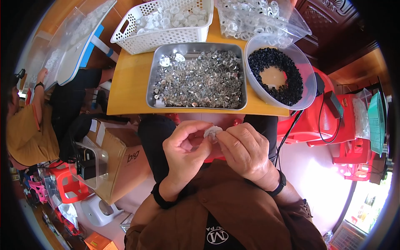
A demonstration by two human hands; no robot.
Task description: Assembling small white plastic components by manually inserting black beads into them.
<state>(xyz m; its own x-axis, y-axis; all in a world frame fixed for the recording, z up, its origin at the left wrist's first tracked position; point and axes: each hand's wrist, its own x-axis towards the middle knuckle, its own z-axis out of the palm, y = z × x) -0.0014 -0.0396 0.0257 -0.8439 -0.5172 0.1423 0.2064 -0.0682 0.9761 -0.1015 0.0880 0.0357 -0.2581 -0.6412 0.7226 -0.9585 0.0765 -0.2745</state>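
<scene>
Between my two hands, above my lap and just off the table's near edge, is a small round white plastic part (213, 132). My left hand (186, 146) pinches it with thumb and forefinger. From the other side, the fingers of my right hand (245, 151) press on the same part; whether they also hold something smaller cannot be made out. Beyond my hands, a steel tray (155, 75) holds a heap of tiny metal pieces, with a few white plastic parts lying at its far left corner. A clear round bowl (310, 79) of small black pieces stands to its right.
At the back of the yellow table (127, 89) are a white perforated basket (166, 39) of white parts and a clear bin (298, 27) of clear parts. A cardboard box (125, 166) stands at left. A co-worker (37, 129) sits far left. Red stools (300, 129) and a hanging cable are at right.
</scene>
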